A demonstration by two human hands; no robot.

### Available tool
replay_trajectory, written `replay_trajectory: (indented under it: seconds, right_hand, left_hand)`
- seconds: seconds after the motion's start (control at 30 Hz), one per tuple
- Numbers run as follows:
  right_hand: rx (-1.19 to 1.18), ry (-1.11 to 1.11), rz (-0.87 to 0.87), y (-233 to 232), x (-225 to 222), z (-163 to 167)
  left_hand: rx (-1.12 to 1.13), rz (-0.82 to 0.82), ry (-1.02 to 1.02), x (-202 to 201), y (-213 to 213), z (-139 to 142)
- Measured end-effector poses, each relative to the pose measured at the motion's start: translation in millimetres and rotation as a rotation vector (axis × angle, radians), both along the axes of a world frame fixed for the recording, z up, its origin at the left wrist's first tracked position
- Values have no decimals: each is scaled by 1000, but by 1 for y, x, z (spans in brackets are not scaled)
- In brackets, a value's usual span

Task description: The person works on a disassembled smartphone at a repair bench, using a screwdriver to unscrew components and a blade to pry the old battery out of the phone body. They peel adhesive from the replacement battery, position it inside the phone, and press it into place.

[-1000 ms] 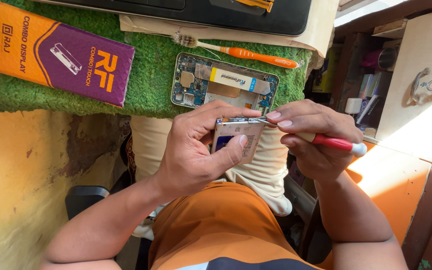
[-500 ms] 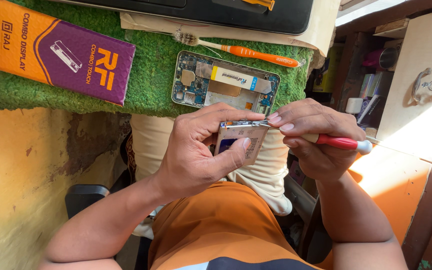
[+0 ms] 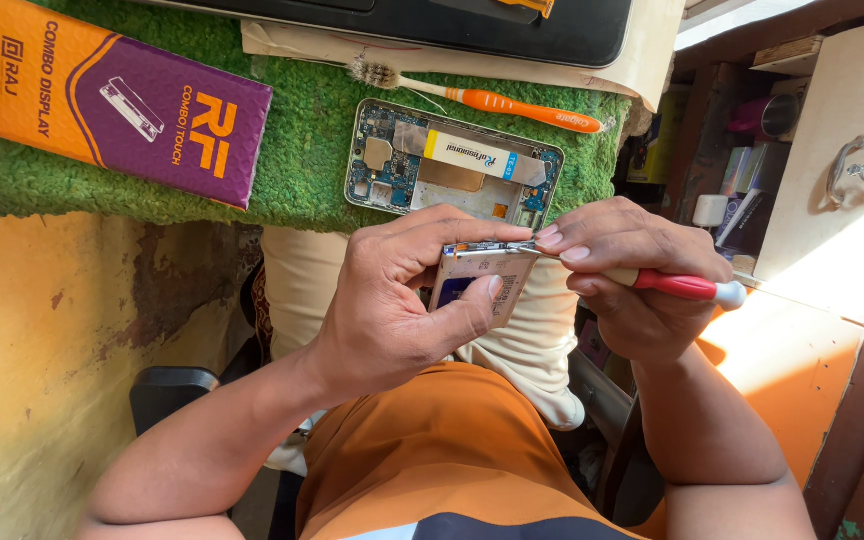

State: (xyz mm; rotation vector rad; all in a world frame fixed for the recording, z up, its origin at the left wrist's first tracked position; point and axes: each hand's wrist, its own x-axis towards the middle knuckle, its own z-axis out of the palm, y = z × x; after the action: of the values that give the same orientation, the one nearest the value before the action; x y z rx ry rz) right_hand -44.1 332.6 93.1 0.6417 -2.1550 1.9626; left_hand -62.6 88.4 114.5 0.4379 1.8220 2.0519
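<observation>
My left hand (image 3: 397, 300) grips a small silver phone battery (image 3: 480, 283) over my lap, thumb pressed on its face. My right hand (image 3: 624, 275) holds a red-handled tool (image 3: 687, 287) with a white end, its thin metal tip touching the battery's top edge. Just beyond my hands, an opened phone body (image 3: 452, 165) with a bare circuit board lies on the green grass-like mat (image 3: 302, 130).
An orange-and-purple flat box (image 3: 122, 100) lies on the mat at left. An orange-handled toothbrush (image 3: 492, 98) rests behind the phone, near a black device (image 3: 512, 25) on paper. Shelves with small items (image 3: 742, 180) stand at right. A worn yellow wall (image 3: 72, 340) drops below the mat.
My hands and the battery have barely shifted. The tool tip stays at the battery's top edge.
</observation>
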Motion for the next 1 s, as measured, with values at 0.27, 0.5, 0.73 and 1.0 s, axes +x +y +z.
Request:
replay_trajectory:
  seconds: [0.27,0.5,0.73,1.0]
  right_hand:
    - [41,20,-2,0,-1,0]
    - [15,24,-4,-2,-2,1]
    - [111,30,-10,0,-2,2]
    - [-125,-8,-66,-1,4,-8]
  left_hand:
    - [-16,1,2,0,1,-1]
    - [-7,-11,21,0,0,-2]
    - [-25,-11,27,0,1,-2]
    - [-4,-23,-128,0,2,0]
